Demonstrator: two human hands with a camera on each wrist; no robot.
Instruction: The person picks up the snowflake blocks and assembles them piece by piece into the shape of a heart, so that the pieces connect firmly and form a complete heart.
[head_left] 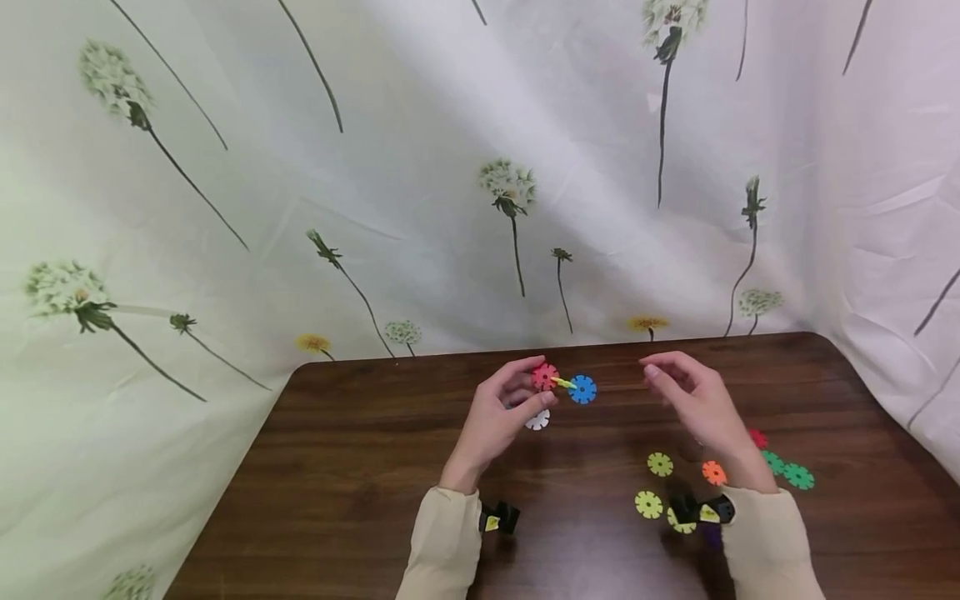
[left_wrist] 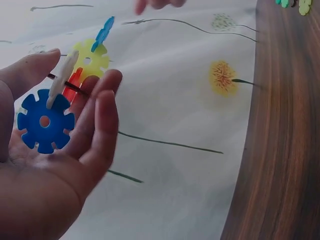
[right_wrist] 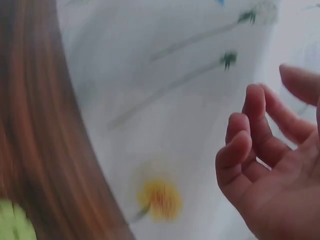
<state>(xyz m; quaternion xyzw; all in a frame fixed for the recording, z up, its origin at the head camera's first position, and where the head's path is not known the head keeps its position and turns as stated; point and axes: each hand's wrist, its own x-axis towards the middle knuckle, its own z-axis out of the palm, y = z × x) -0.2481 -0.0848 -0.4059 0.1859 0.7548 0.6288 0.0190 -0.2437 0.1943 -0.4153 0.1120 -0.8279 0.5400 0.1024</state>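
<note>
My left hand (head_left: 491, 412) holds up a chain of notched plastic discs slotted edge to edge, its thumb and fingers around the middle. In the left wrist view a blue disc (left_wrist: 42, 134) hangs nearest the palm. After it come a white disc (left_wrist: 62, 80), a red disc (left_wrist: 74, 82) between thumb and fingers, a yellow disc (left_wrist: 95, 60) and a second blue disc (left_wrist: 103, 34) at the far end. My right hand (head_left: 693, 400) is raised to the right of that end, apart from it. Loosely bent, the right fingers (right_wrist: 255, 102) hold nothing.
Loose discs lie on the brown table (head_left: 337, 483) below the right hand: olive (head_left: 660, 464), yellow (head_left: 648, 504), orange (head_left: 714, 473), green (head_left: 799, 476) and red (head_left: 758, 437) among them. The right forearm partly covers this group. A flower-printed cloth (head_left: 420, 167) hangs behind the table.
</note>
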